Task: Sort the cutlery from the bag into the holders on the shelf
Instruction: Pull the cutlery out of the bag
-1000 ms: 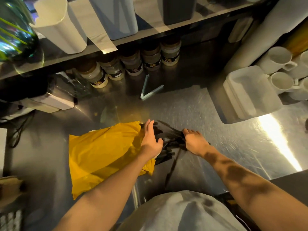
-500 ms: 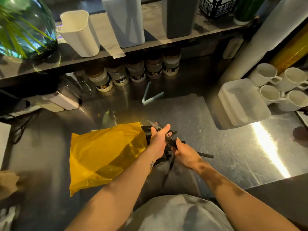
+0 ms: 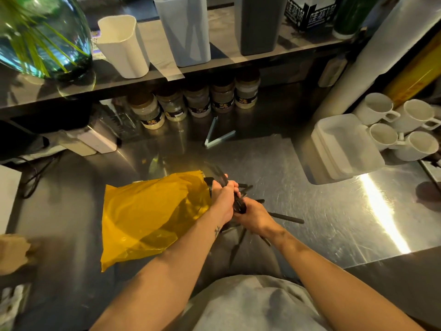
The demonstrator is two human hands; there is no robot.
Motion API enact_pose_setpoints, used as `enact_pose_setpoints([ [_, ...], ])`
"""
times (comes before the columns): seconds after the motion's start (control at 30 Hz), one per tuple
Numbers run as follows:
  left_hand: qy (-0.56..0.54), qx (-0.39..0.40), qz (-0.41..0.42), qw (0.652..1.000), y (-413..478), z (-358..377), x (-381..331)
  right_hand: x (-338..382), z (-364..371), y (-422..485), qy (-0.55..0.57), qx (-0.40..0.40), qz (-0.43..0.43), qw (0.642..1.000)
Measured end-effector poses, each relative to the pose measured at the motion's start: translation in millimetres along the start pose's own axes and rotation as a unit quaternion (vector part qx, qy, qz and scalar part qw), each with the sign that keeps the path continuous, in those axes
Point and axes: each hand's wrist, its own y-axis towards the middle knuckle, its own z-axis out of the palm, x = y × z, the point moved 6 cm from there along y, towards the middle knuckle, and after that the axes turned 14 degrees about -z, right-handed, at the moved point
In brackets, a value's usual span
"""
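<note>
A yellow bag (image 3: 152, 216) lies on the steel counter (image 3: 322, 206) with its mouth to the right. Black plastic cutlery (image 3: 285, 218) is scattered at the mouth. My left hand (image 3: 223, 199) grips a bundle of black cutlery (image 3: 218, 174) that sticks up past the fingers. My right hand (image 3: 256, 217) holds the lower ends of the same bundle, right against the left hand. On the shelf above stand three holders: a white one (image 3: 123, 47), a light grey one (image 3: 186, 32) and a dark grey one (image 3: 260, 25).
Spice jars (image 3: 198, 101) line the back under the shelf, with pale tongs (image 3: 216, 137) in front. A white lidded tub (image 3: 346, 146) and white mugs (image 3: 401, 125) sit at right. A glass vase with green stems (image 3: 40, 37) stands on the shelf's left end.
Both hands went from spreading over the loose cutlery on the counter to closing together round a bundle and lifting it. The view tilted up to show more of the shelf.
</note>
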Motion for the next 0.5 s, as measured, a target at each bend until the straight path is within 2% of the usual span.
enact_pose_setpoints([
  [0.2, -0.131, -0.031, 0.008, 0.991, 0, -21, -35, -8, -7, -26, 0.228, -0.005, -0.005, 0.974],
  [0.3, -0.138, -0.026, 0.009, 0.99, -6, -14, -31, -4, -2, -29, 0.304, -0.075, 0.064, 0.948],
  [0.4, -0.116, -0.032, 0.022, 0.992, -12, -3, -21, -11, 2, -23, 0.299, -0.192, 0.15, 0.923],
  [0.5, -0.083, -0.064, 0.041, 0.994, -17, -1, -13, -23, 10, -14, 0.275, -0.242, 0.207, 0.907],
])
